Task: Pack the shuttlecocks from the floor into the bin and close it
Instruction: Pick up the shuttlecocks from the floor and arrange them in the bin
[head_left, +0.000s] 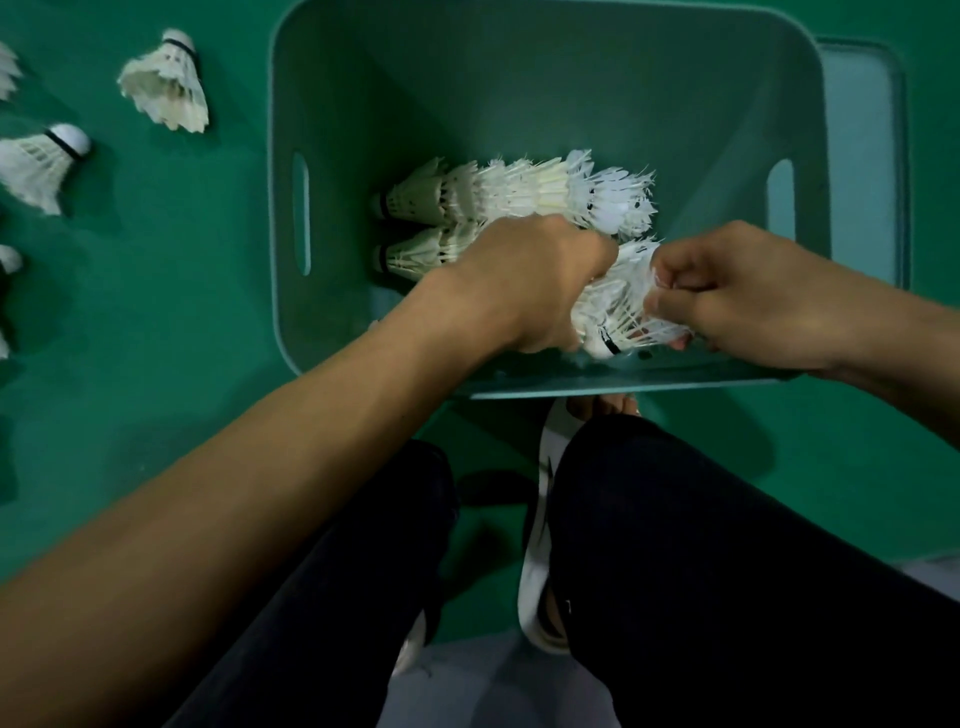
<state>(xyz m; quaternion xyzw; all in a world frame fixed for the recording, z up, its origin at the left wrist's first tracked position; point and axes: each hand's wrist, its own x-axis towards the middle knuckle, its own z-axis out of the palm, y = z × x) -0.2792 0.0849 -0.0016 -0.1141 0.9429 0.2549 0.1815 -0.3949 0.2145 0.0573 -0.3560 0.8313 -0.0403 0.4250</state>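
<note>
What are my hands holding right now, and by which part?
Right hand pinches a shuttlecock by its feathers; left hand grips the lower stacked row at its feathered end.

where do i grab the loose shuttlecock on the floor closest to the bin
Take the shuttlecock by its rounded cork, coming from above with a finger on each side. It lies on its side on the green floor, cork pointing away from you; the cork looks firm, while the flared, frayed feathers would likely crush.
</note>
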